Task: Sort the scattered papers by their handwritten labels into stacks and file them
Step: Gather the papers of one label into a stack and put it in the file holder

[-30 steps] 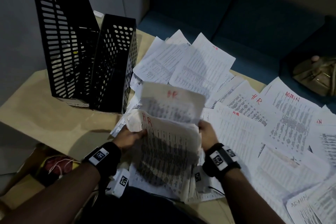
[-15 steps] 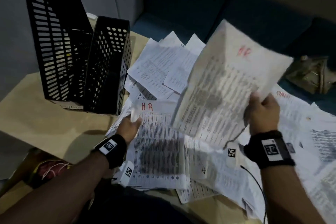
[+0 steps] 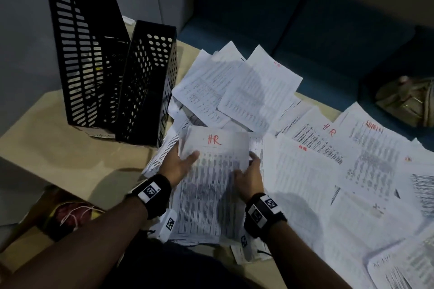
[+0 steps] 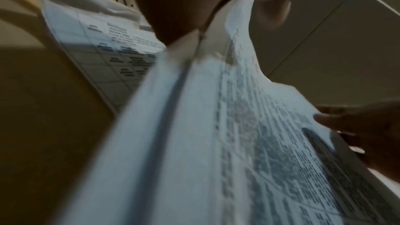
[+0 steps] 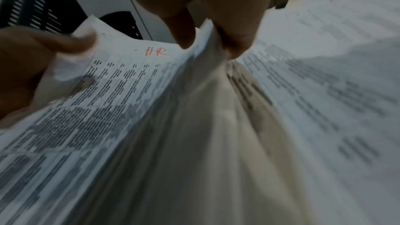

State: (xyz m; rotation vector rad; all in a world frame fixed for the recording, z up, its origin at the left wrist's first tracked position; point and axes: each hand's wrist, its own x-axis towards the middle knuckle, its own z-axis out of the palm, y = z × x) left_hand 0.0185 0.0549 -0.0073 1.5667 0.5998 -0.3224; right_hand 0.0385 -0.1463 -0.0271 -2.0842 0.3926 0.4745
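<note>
1. Both hands hold the HR stack (image 3: 212, 171) just above the tabletop (image 3: 70, 166), directly in front of the person.
2. The left hand (image 3: 180, 166) pinches its left edge, thumb on top.
3. The right hand (image 3: 250, 177) pinches the right edge between thumb and fingers.
4. Risk: loose sheets could slide out or mix with the ADMIN page (image 3: 375, 148) nearby, since the edges look uneven.
5. Two black file holders (image 3: 112, 73) stand upright to the left.

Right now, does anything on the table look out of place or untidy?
Yes. The loose papers lie fanned and overlapping at mixed angles, with an ADMIN sheet among HR ones. Both hands, left hand and right hand, hold the HR stack, whose edges are uneven.
</note>
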